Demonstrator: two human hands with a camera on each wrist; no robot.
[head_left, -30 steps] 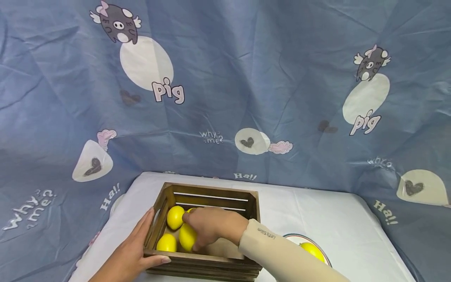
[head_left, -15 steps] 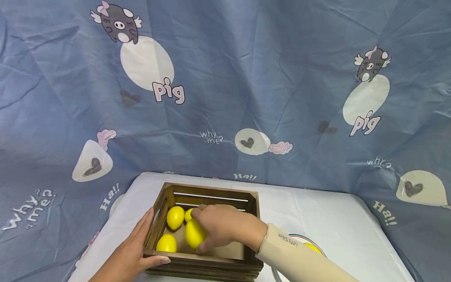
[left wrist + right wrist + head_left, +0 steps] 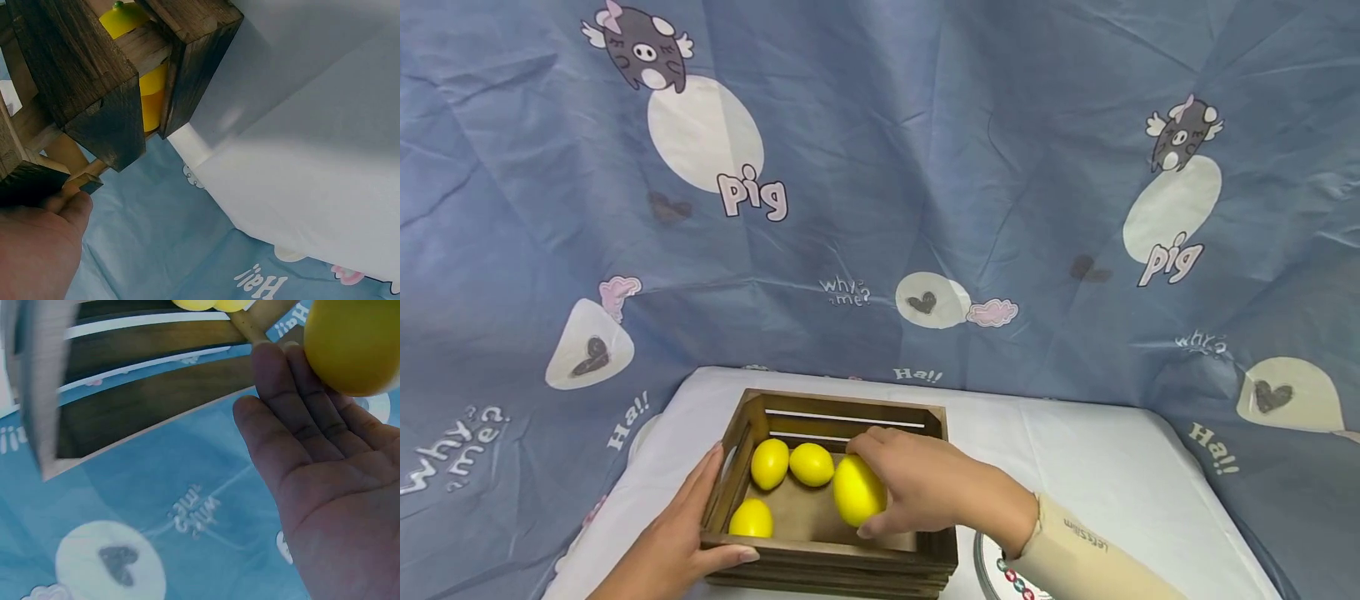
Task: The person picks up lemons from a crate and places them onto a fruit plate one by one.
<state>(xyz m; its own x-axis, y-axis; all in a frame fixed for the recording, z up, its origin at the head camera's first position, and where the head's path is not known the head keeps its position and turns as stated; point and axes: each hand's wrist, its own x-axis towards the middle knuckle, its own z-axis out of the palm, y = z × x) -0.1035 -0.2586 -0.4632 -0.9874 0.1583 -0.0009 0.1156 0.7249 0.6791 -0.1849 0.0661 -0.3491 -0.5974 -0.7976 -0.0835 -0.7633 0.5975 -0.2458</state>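
Note:
A dark wooden slatted crate (image 3: 827, 568) stands on the table. My left hand (image 3: 673, 529) grips its front left corner, thumb over the front rim and fingers along the left side. In the left wrist view the thumb side of that left hand (image 3: 44, 250) lies against a slat. My right hand (image 3: 928, 483) holds a yellow lemon (image 3: 858, 492) between thumb and fingers, over the crate's right half. That lemon (image 3: 353, 347) also shows above the fingers in the right wrist view. Inside the crate, lemons lie at the back left (image 3: 770, 464), back middle (image 3: 812, 464) and front left (image 3: 751, 519).
A round plate (image 3: 982, 560) with a patterned rim sits right of the crate, partly hidden by my right forearm. White cloth (image 3: 1075, 458) covers the table. Behind hangs a blue curtain (image 3: 850, 208) printed with pigs.
My right hand has moved right and a little up with the lemon, away from the others in the crate. The back middle lemon is now uncovered. My left hand stays on the corner.

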